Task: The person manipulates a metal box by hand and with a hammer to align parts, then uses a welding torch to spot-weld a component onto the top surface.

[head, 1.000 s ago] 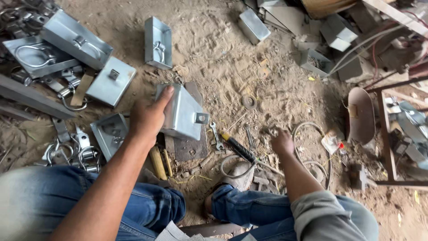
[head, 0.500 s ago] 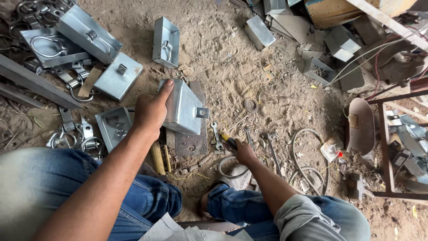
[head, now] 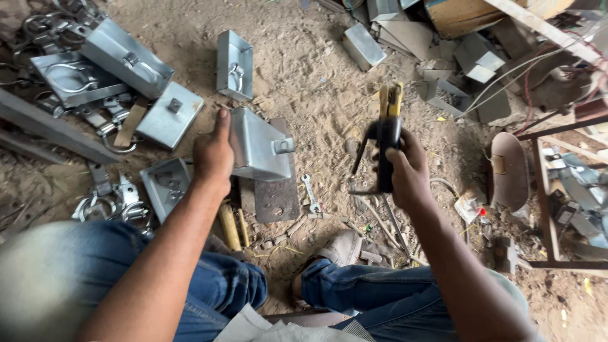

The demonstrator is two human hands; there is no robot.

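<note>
My left hand (head: pixel 213 155) grips the edge of a galvanised metal box (head: pixel 259 147) that stands tilted on a dark flat steel plate (head: pixel 277 199) on the dirt floor. My right hand (head: pixel 408 170) is raised above the ground and closed around a black-handled tool with yellow jaws (head: pixel 385 136), held upright to the right of the box. A small spanner (head: pixel 310 194) lies on the ground between my two hands. My knees in blue jeans fill the bottom of the view.
Several more metal boxes and lids (head: pixel 126 56) lie at the upper left with shackles and clamps (head: pixel 107 199). Scrap metal pieces (head: pixel 468 60) pile up at the upper right. A rusty frame (head: pixel 548 209) stands at the right. Wooden-handled tools (head: pixel 231 227) lie by my left knee.
My right hand reached to the tool lying on the ground, took hold of it and lifted it up. My left hand stayed on the metal box.
</note>
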